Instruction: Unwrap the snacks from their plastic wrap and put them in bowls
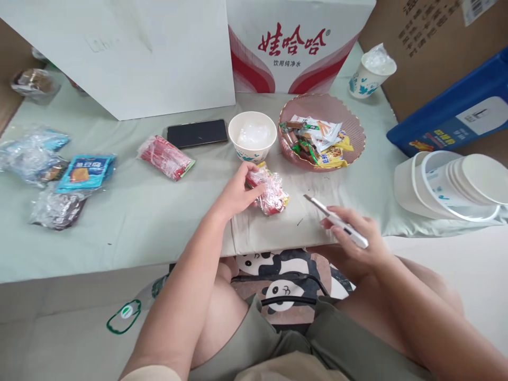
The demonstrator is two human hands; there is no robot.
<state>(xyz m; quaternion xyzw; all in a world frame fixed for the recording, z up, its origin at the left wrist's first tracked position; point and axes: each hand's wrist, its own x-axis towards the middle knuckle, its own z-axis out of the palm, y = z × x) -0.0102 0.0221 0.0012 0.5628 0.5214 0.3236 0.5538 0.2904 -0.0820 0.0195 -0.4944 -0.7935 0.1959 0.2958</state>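
Left fingers (243,173) clasp a crinkly red plastic packet (273,193); right fingers (350,214) grip a slim white, seemingly bared cutter (337,220): slipping could cut.

Head view, forward and down over table (146,222)

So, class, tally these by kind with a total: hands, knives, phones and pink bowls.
Hands: 2, the left hand and the right hand
Knife: 1, held in the right hand
Phone: 1
Pink bowl: 1
Total: 5
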